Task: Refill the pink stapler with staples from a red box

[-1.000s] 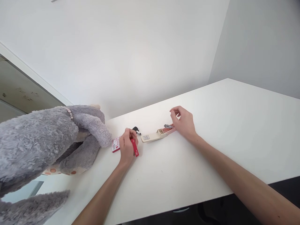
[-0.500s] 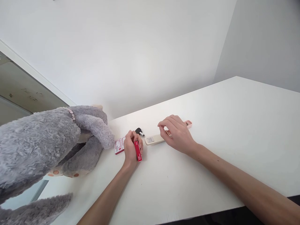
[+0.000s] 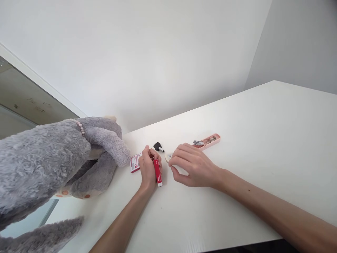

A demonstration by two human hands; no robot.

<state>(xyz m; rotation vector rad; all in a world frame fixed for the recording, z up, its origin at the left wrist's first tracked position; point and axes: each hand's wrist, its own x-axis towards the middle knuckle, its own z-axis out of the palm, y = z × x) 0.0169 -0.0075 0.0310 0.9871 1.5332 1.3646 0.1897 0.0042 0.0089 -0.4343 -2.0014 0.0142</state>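
Red box [image 3: 158,172] in the left hand [image 3: 147,170], fingers curled; the right hand [image 3: 194,166], loosely bent, part-covers a pink case [image 3: 212,143], grip unclear from here.

Pink case [image 3: 213,140] partly behind right hand [image 3: 193,165]

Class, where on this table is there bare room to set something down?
The table has room right of the pink case and, nearer, between the left arm and right arm. Crowded: from toy to right hand, with left hand, red box, white box and black item.
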